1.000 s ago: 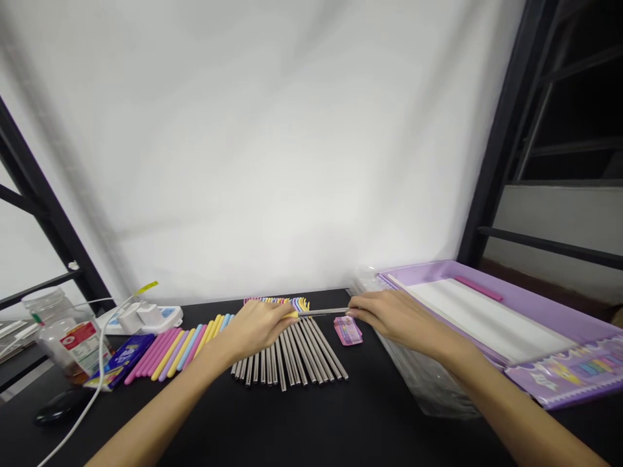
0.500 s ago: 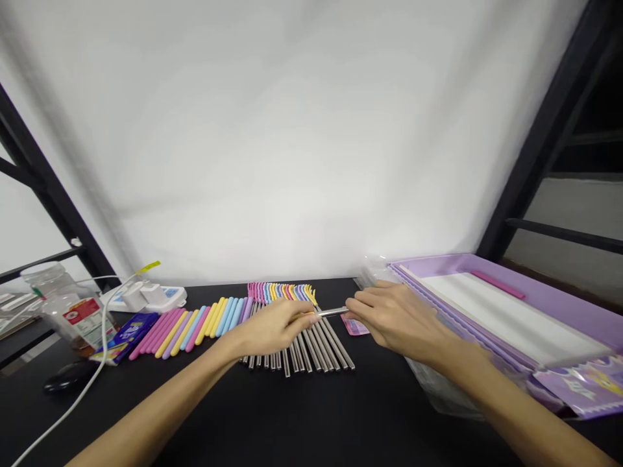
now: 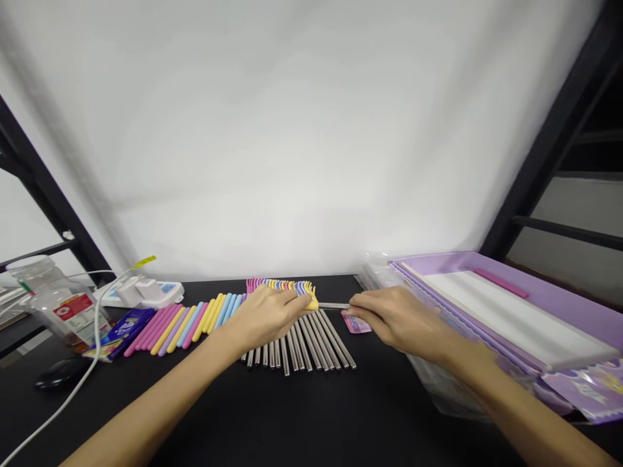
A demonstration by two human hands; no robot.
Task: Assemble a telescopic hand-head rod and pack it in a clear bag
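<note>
My left hand is closed around the yellow end piece of a back scratcher, with most of that piece hidden by the fingers. From it a thin metal rod runs level to my right hand, whose fingers are closed over the far end. Below and behind my left hand lies a row of metal rods with coloured claw-like heads toward the wall. Left of them is a row of pink, yellow, blue and purple handles.
A purple box with a white insert and a pink stick stands at right, beside clear plastic wrap. A small pink packet lies near my right hand. At left are a power strip, jar, blue packet, mouse and white cable.
My left hand has turned slightly, and the yellow end piece shows more at its fingertips. The rod between the hands now looks thinner and more level. The view has shifted slightly.
</note>
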